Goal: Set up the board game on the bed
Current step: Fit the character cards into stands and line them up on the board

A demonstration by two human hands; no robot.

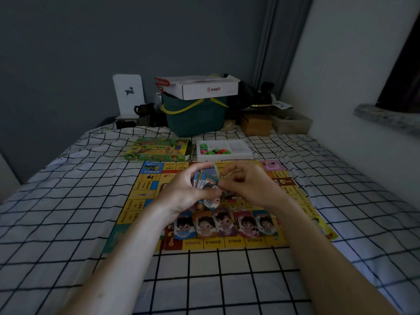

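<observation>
A yellow game board [141,196] lies flat on the checked bedsheet. My left hand [181,192] grips a fanned stack of game cards [204,181] above the board's middle. My right hand [247,185] pinches the stack's right edge with thumb and fingers. Several piles of character cards [225,223] lie in a row along the board's near edge. Beyond the board sit the green game box [159,149] and a white tray [241,153] with coloured pieces.
A dark green basket [195,119] with a white carton [209,87] on top stands at the head of the bed. Small boxes [256,123] lie to its right. A white wall and sill [386,119] run along the right.
</observation>
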